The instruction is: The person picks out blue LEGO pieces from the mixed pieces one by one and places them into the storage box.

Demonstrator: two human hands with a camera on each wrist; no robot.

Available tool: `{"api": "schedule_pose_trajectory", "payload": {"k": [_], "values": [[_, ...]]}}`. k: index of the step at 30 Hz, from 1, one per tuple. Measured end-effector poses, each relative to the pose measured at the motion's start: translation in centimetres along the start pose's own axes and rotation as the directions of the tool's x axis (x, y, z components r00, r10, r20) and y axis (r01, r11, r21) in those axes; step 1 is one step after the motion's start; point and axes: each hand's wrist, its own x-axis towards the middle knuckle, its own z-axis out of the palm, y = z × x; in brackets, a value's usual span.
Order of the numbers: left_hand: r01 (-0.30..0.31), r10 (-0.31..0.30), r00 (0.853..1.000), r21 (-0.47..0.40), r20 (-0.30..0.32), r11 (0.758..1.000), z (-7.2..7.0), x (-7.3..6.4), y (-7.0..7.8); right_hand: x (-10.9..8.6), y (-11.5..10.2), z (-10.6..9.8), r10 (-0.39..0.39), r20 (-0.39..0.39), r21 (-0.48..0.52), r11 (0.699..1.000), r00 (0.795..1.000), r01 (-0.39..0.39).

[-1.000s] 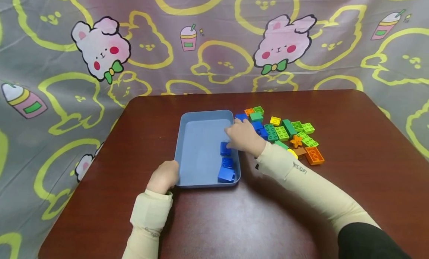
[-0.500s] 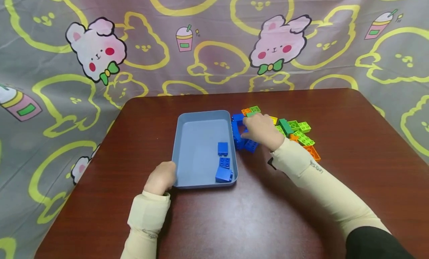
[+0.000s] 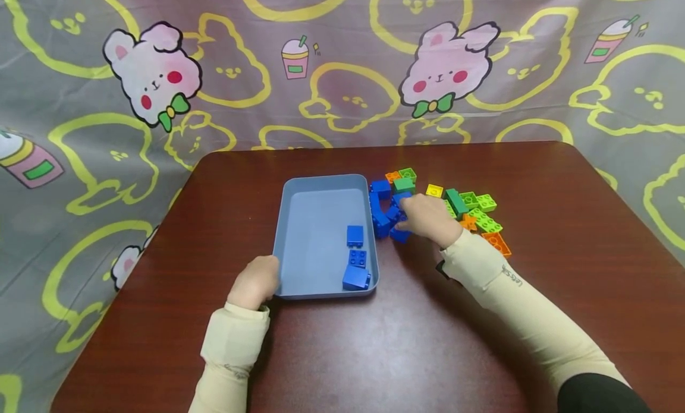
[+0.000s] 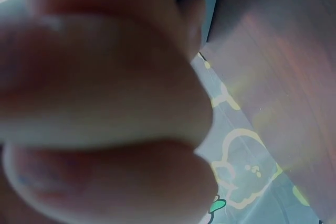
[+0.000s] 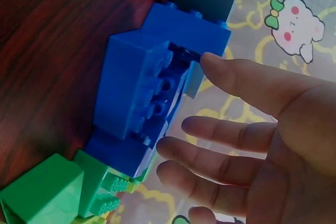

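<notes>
My left hand (image 3: 255, 282) grips the near left rim of a blue-grey tray (image 3: 313, 229). In the left wrist view its curled fingers (image 4: 105, 82) fill much of the picture, hiding most of the tray. Three blue toy bricks lie along the tray's right side: one upper (image 3: 355, 236), one small middle (image 3: 357, 258), one lower (image 3: 356, 277). My right hand (image 3: 428, 218) is over a cluster of blue bricks (image 3: 380, 223) right of the tray. The right wrist view shows its fingers (image 5: 220, 166) spread and loosely bent, thumb tip close to a blue brick (image 5: 121, 87).
Right of the hand, several green bricks (image 3: 486, 221), an orange brick (image 3: 496, 244), a yellow brick (image 3: 434, 191) and an orange flower piece (image 3: 468, 222) lie scattered. A patterned cloth (image 3: 348, 98) hangs behind the brown table (image 3: 332, 353).
My right hand has moved right from the tray's right rim to the blue bricks beside it, then slightly nearer. The left hand keeps its place at the tray.
</notes>
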Motion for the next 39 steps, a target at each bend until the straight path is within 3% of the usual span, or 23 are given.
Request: {"api": "schedule_pose_trajectory", "payload": {"k": [20,39], "values": [[-0.019,0.019,1.000,-0.007,-0.012,1.000,0.0,0.0,0.1,0.3,-0.3,0.9,0.058,0.128,-0.049,0.997,0.990,-0.052],[0.006,-0.006,1.000,-0.018,0.005,1.000,-0.2,-0.1,0.1,0.4,-0.5,1.7,0.026,0.097,-0.099,0.995,0.995,-0.016]]}}
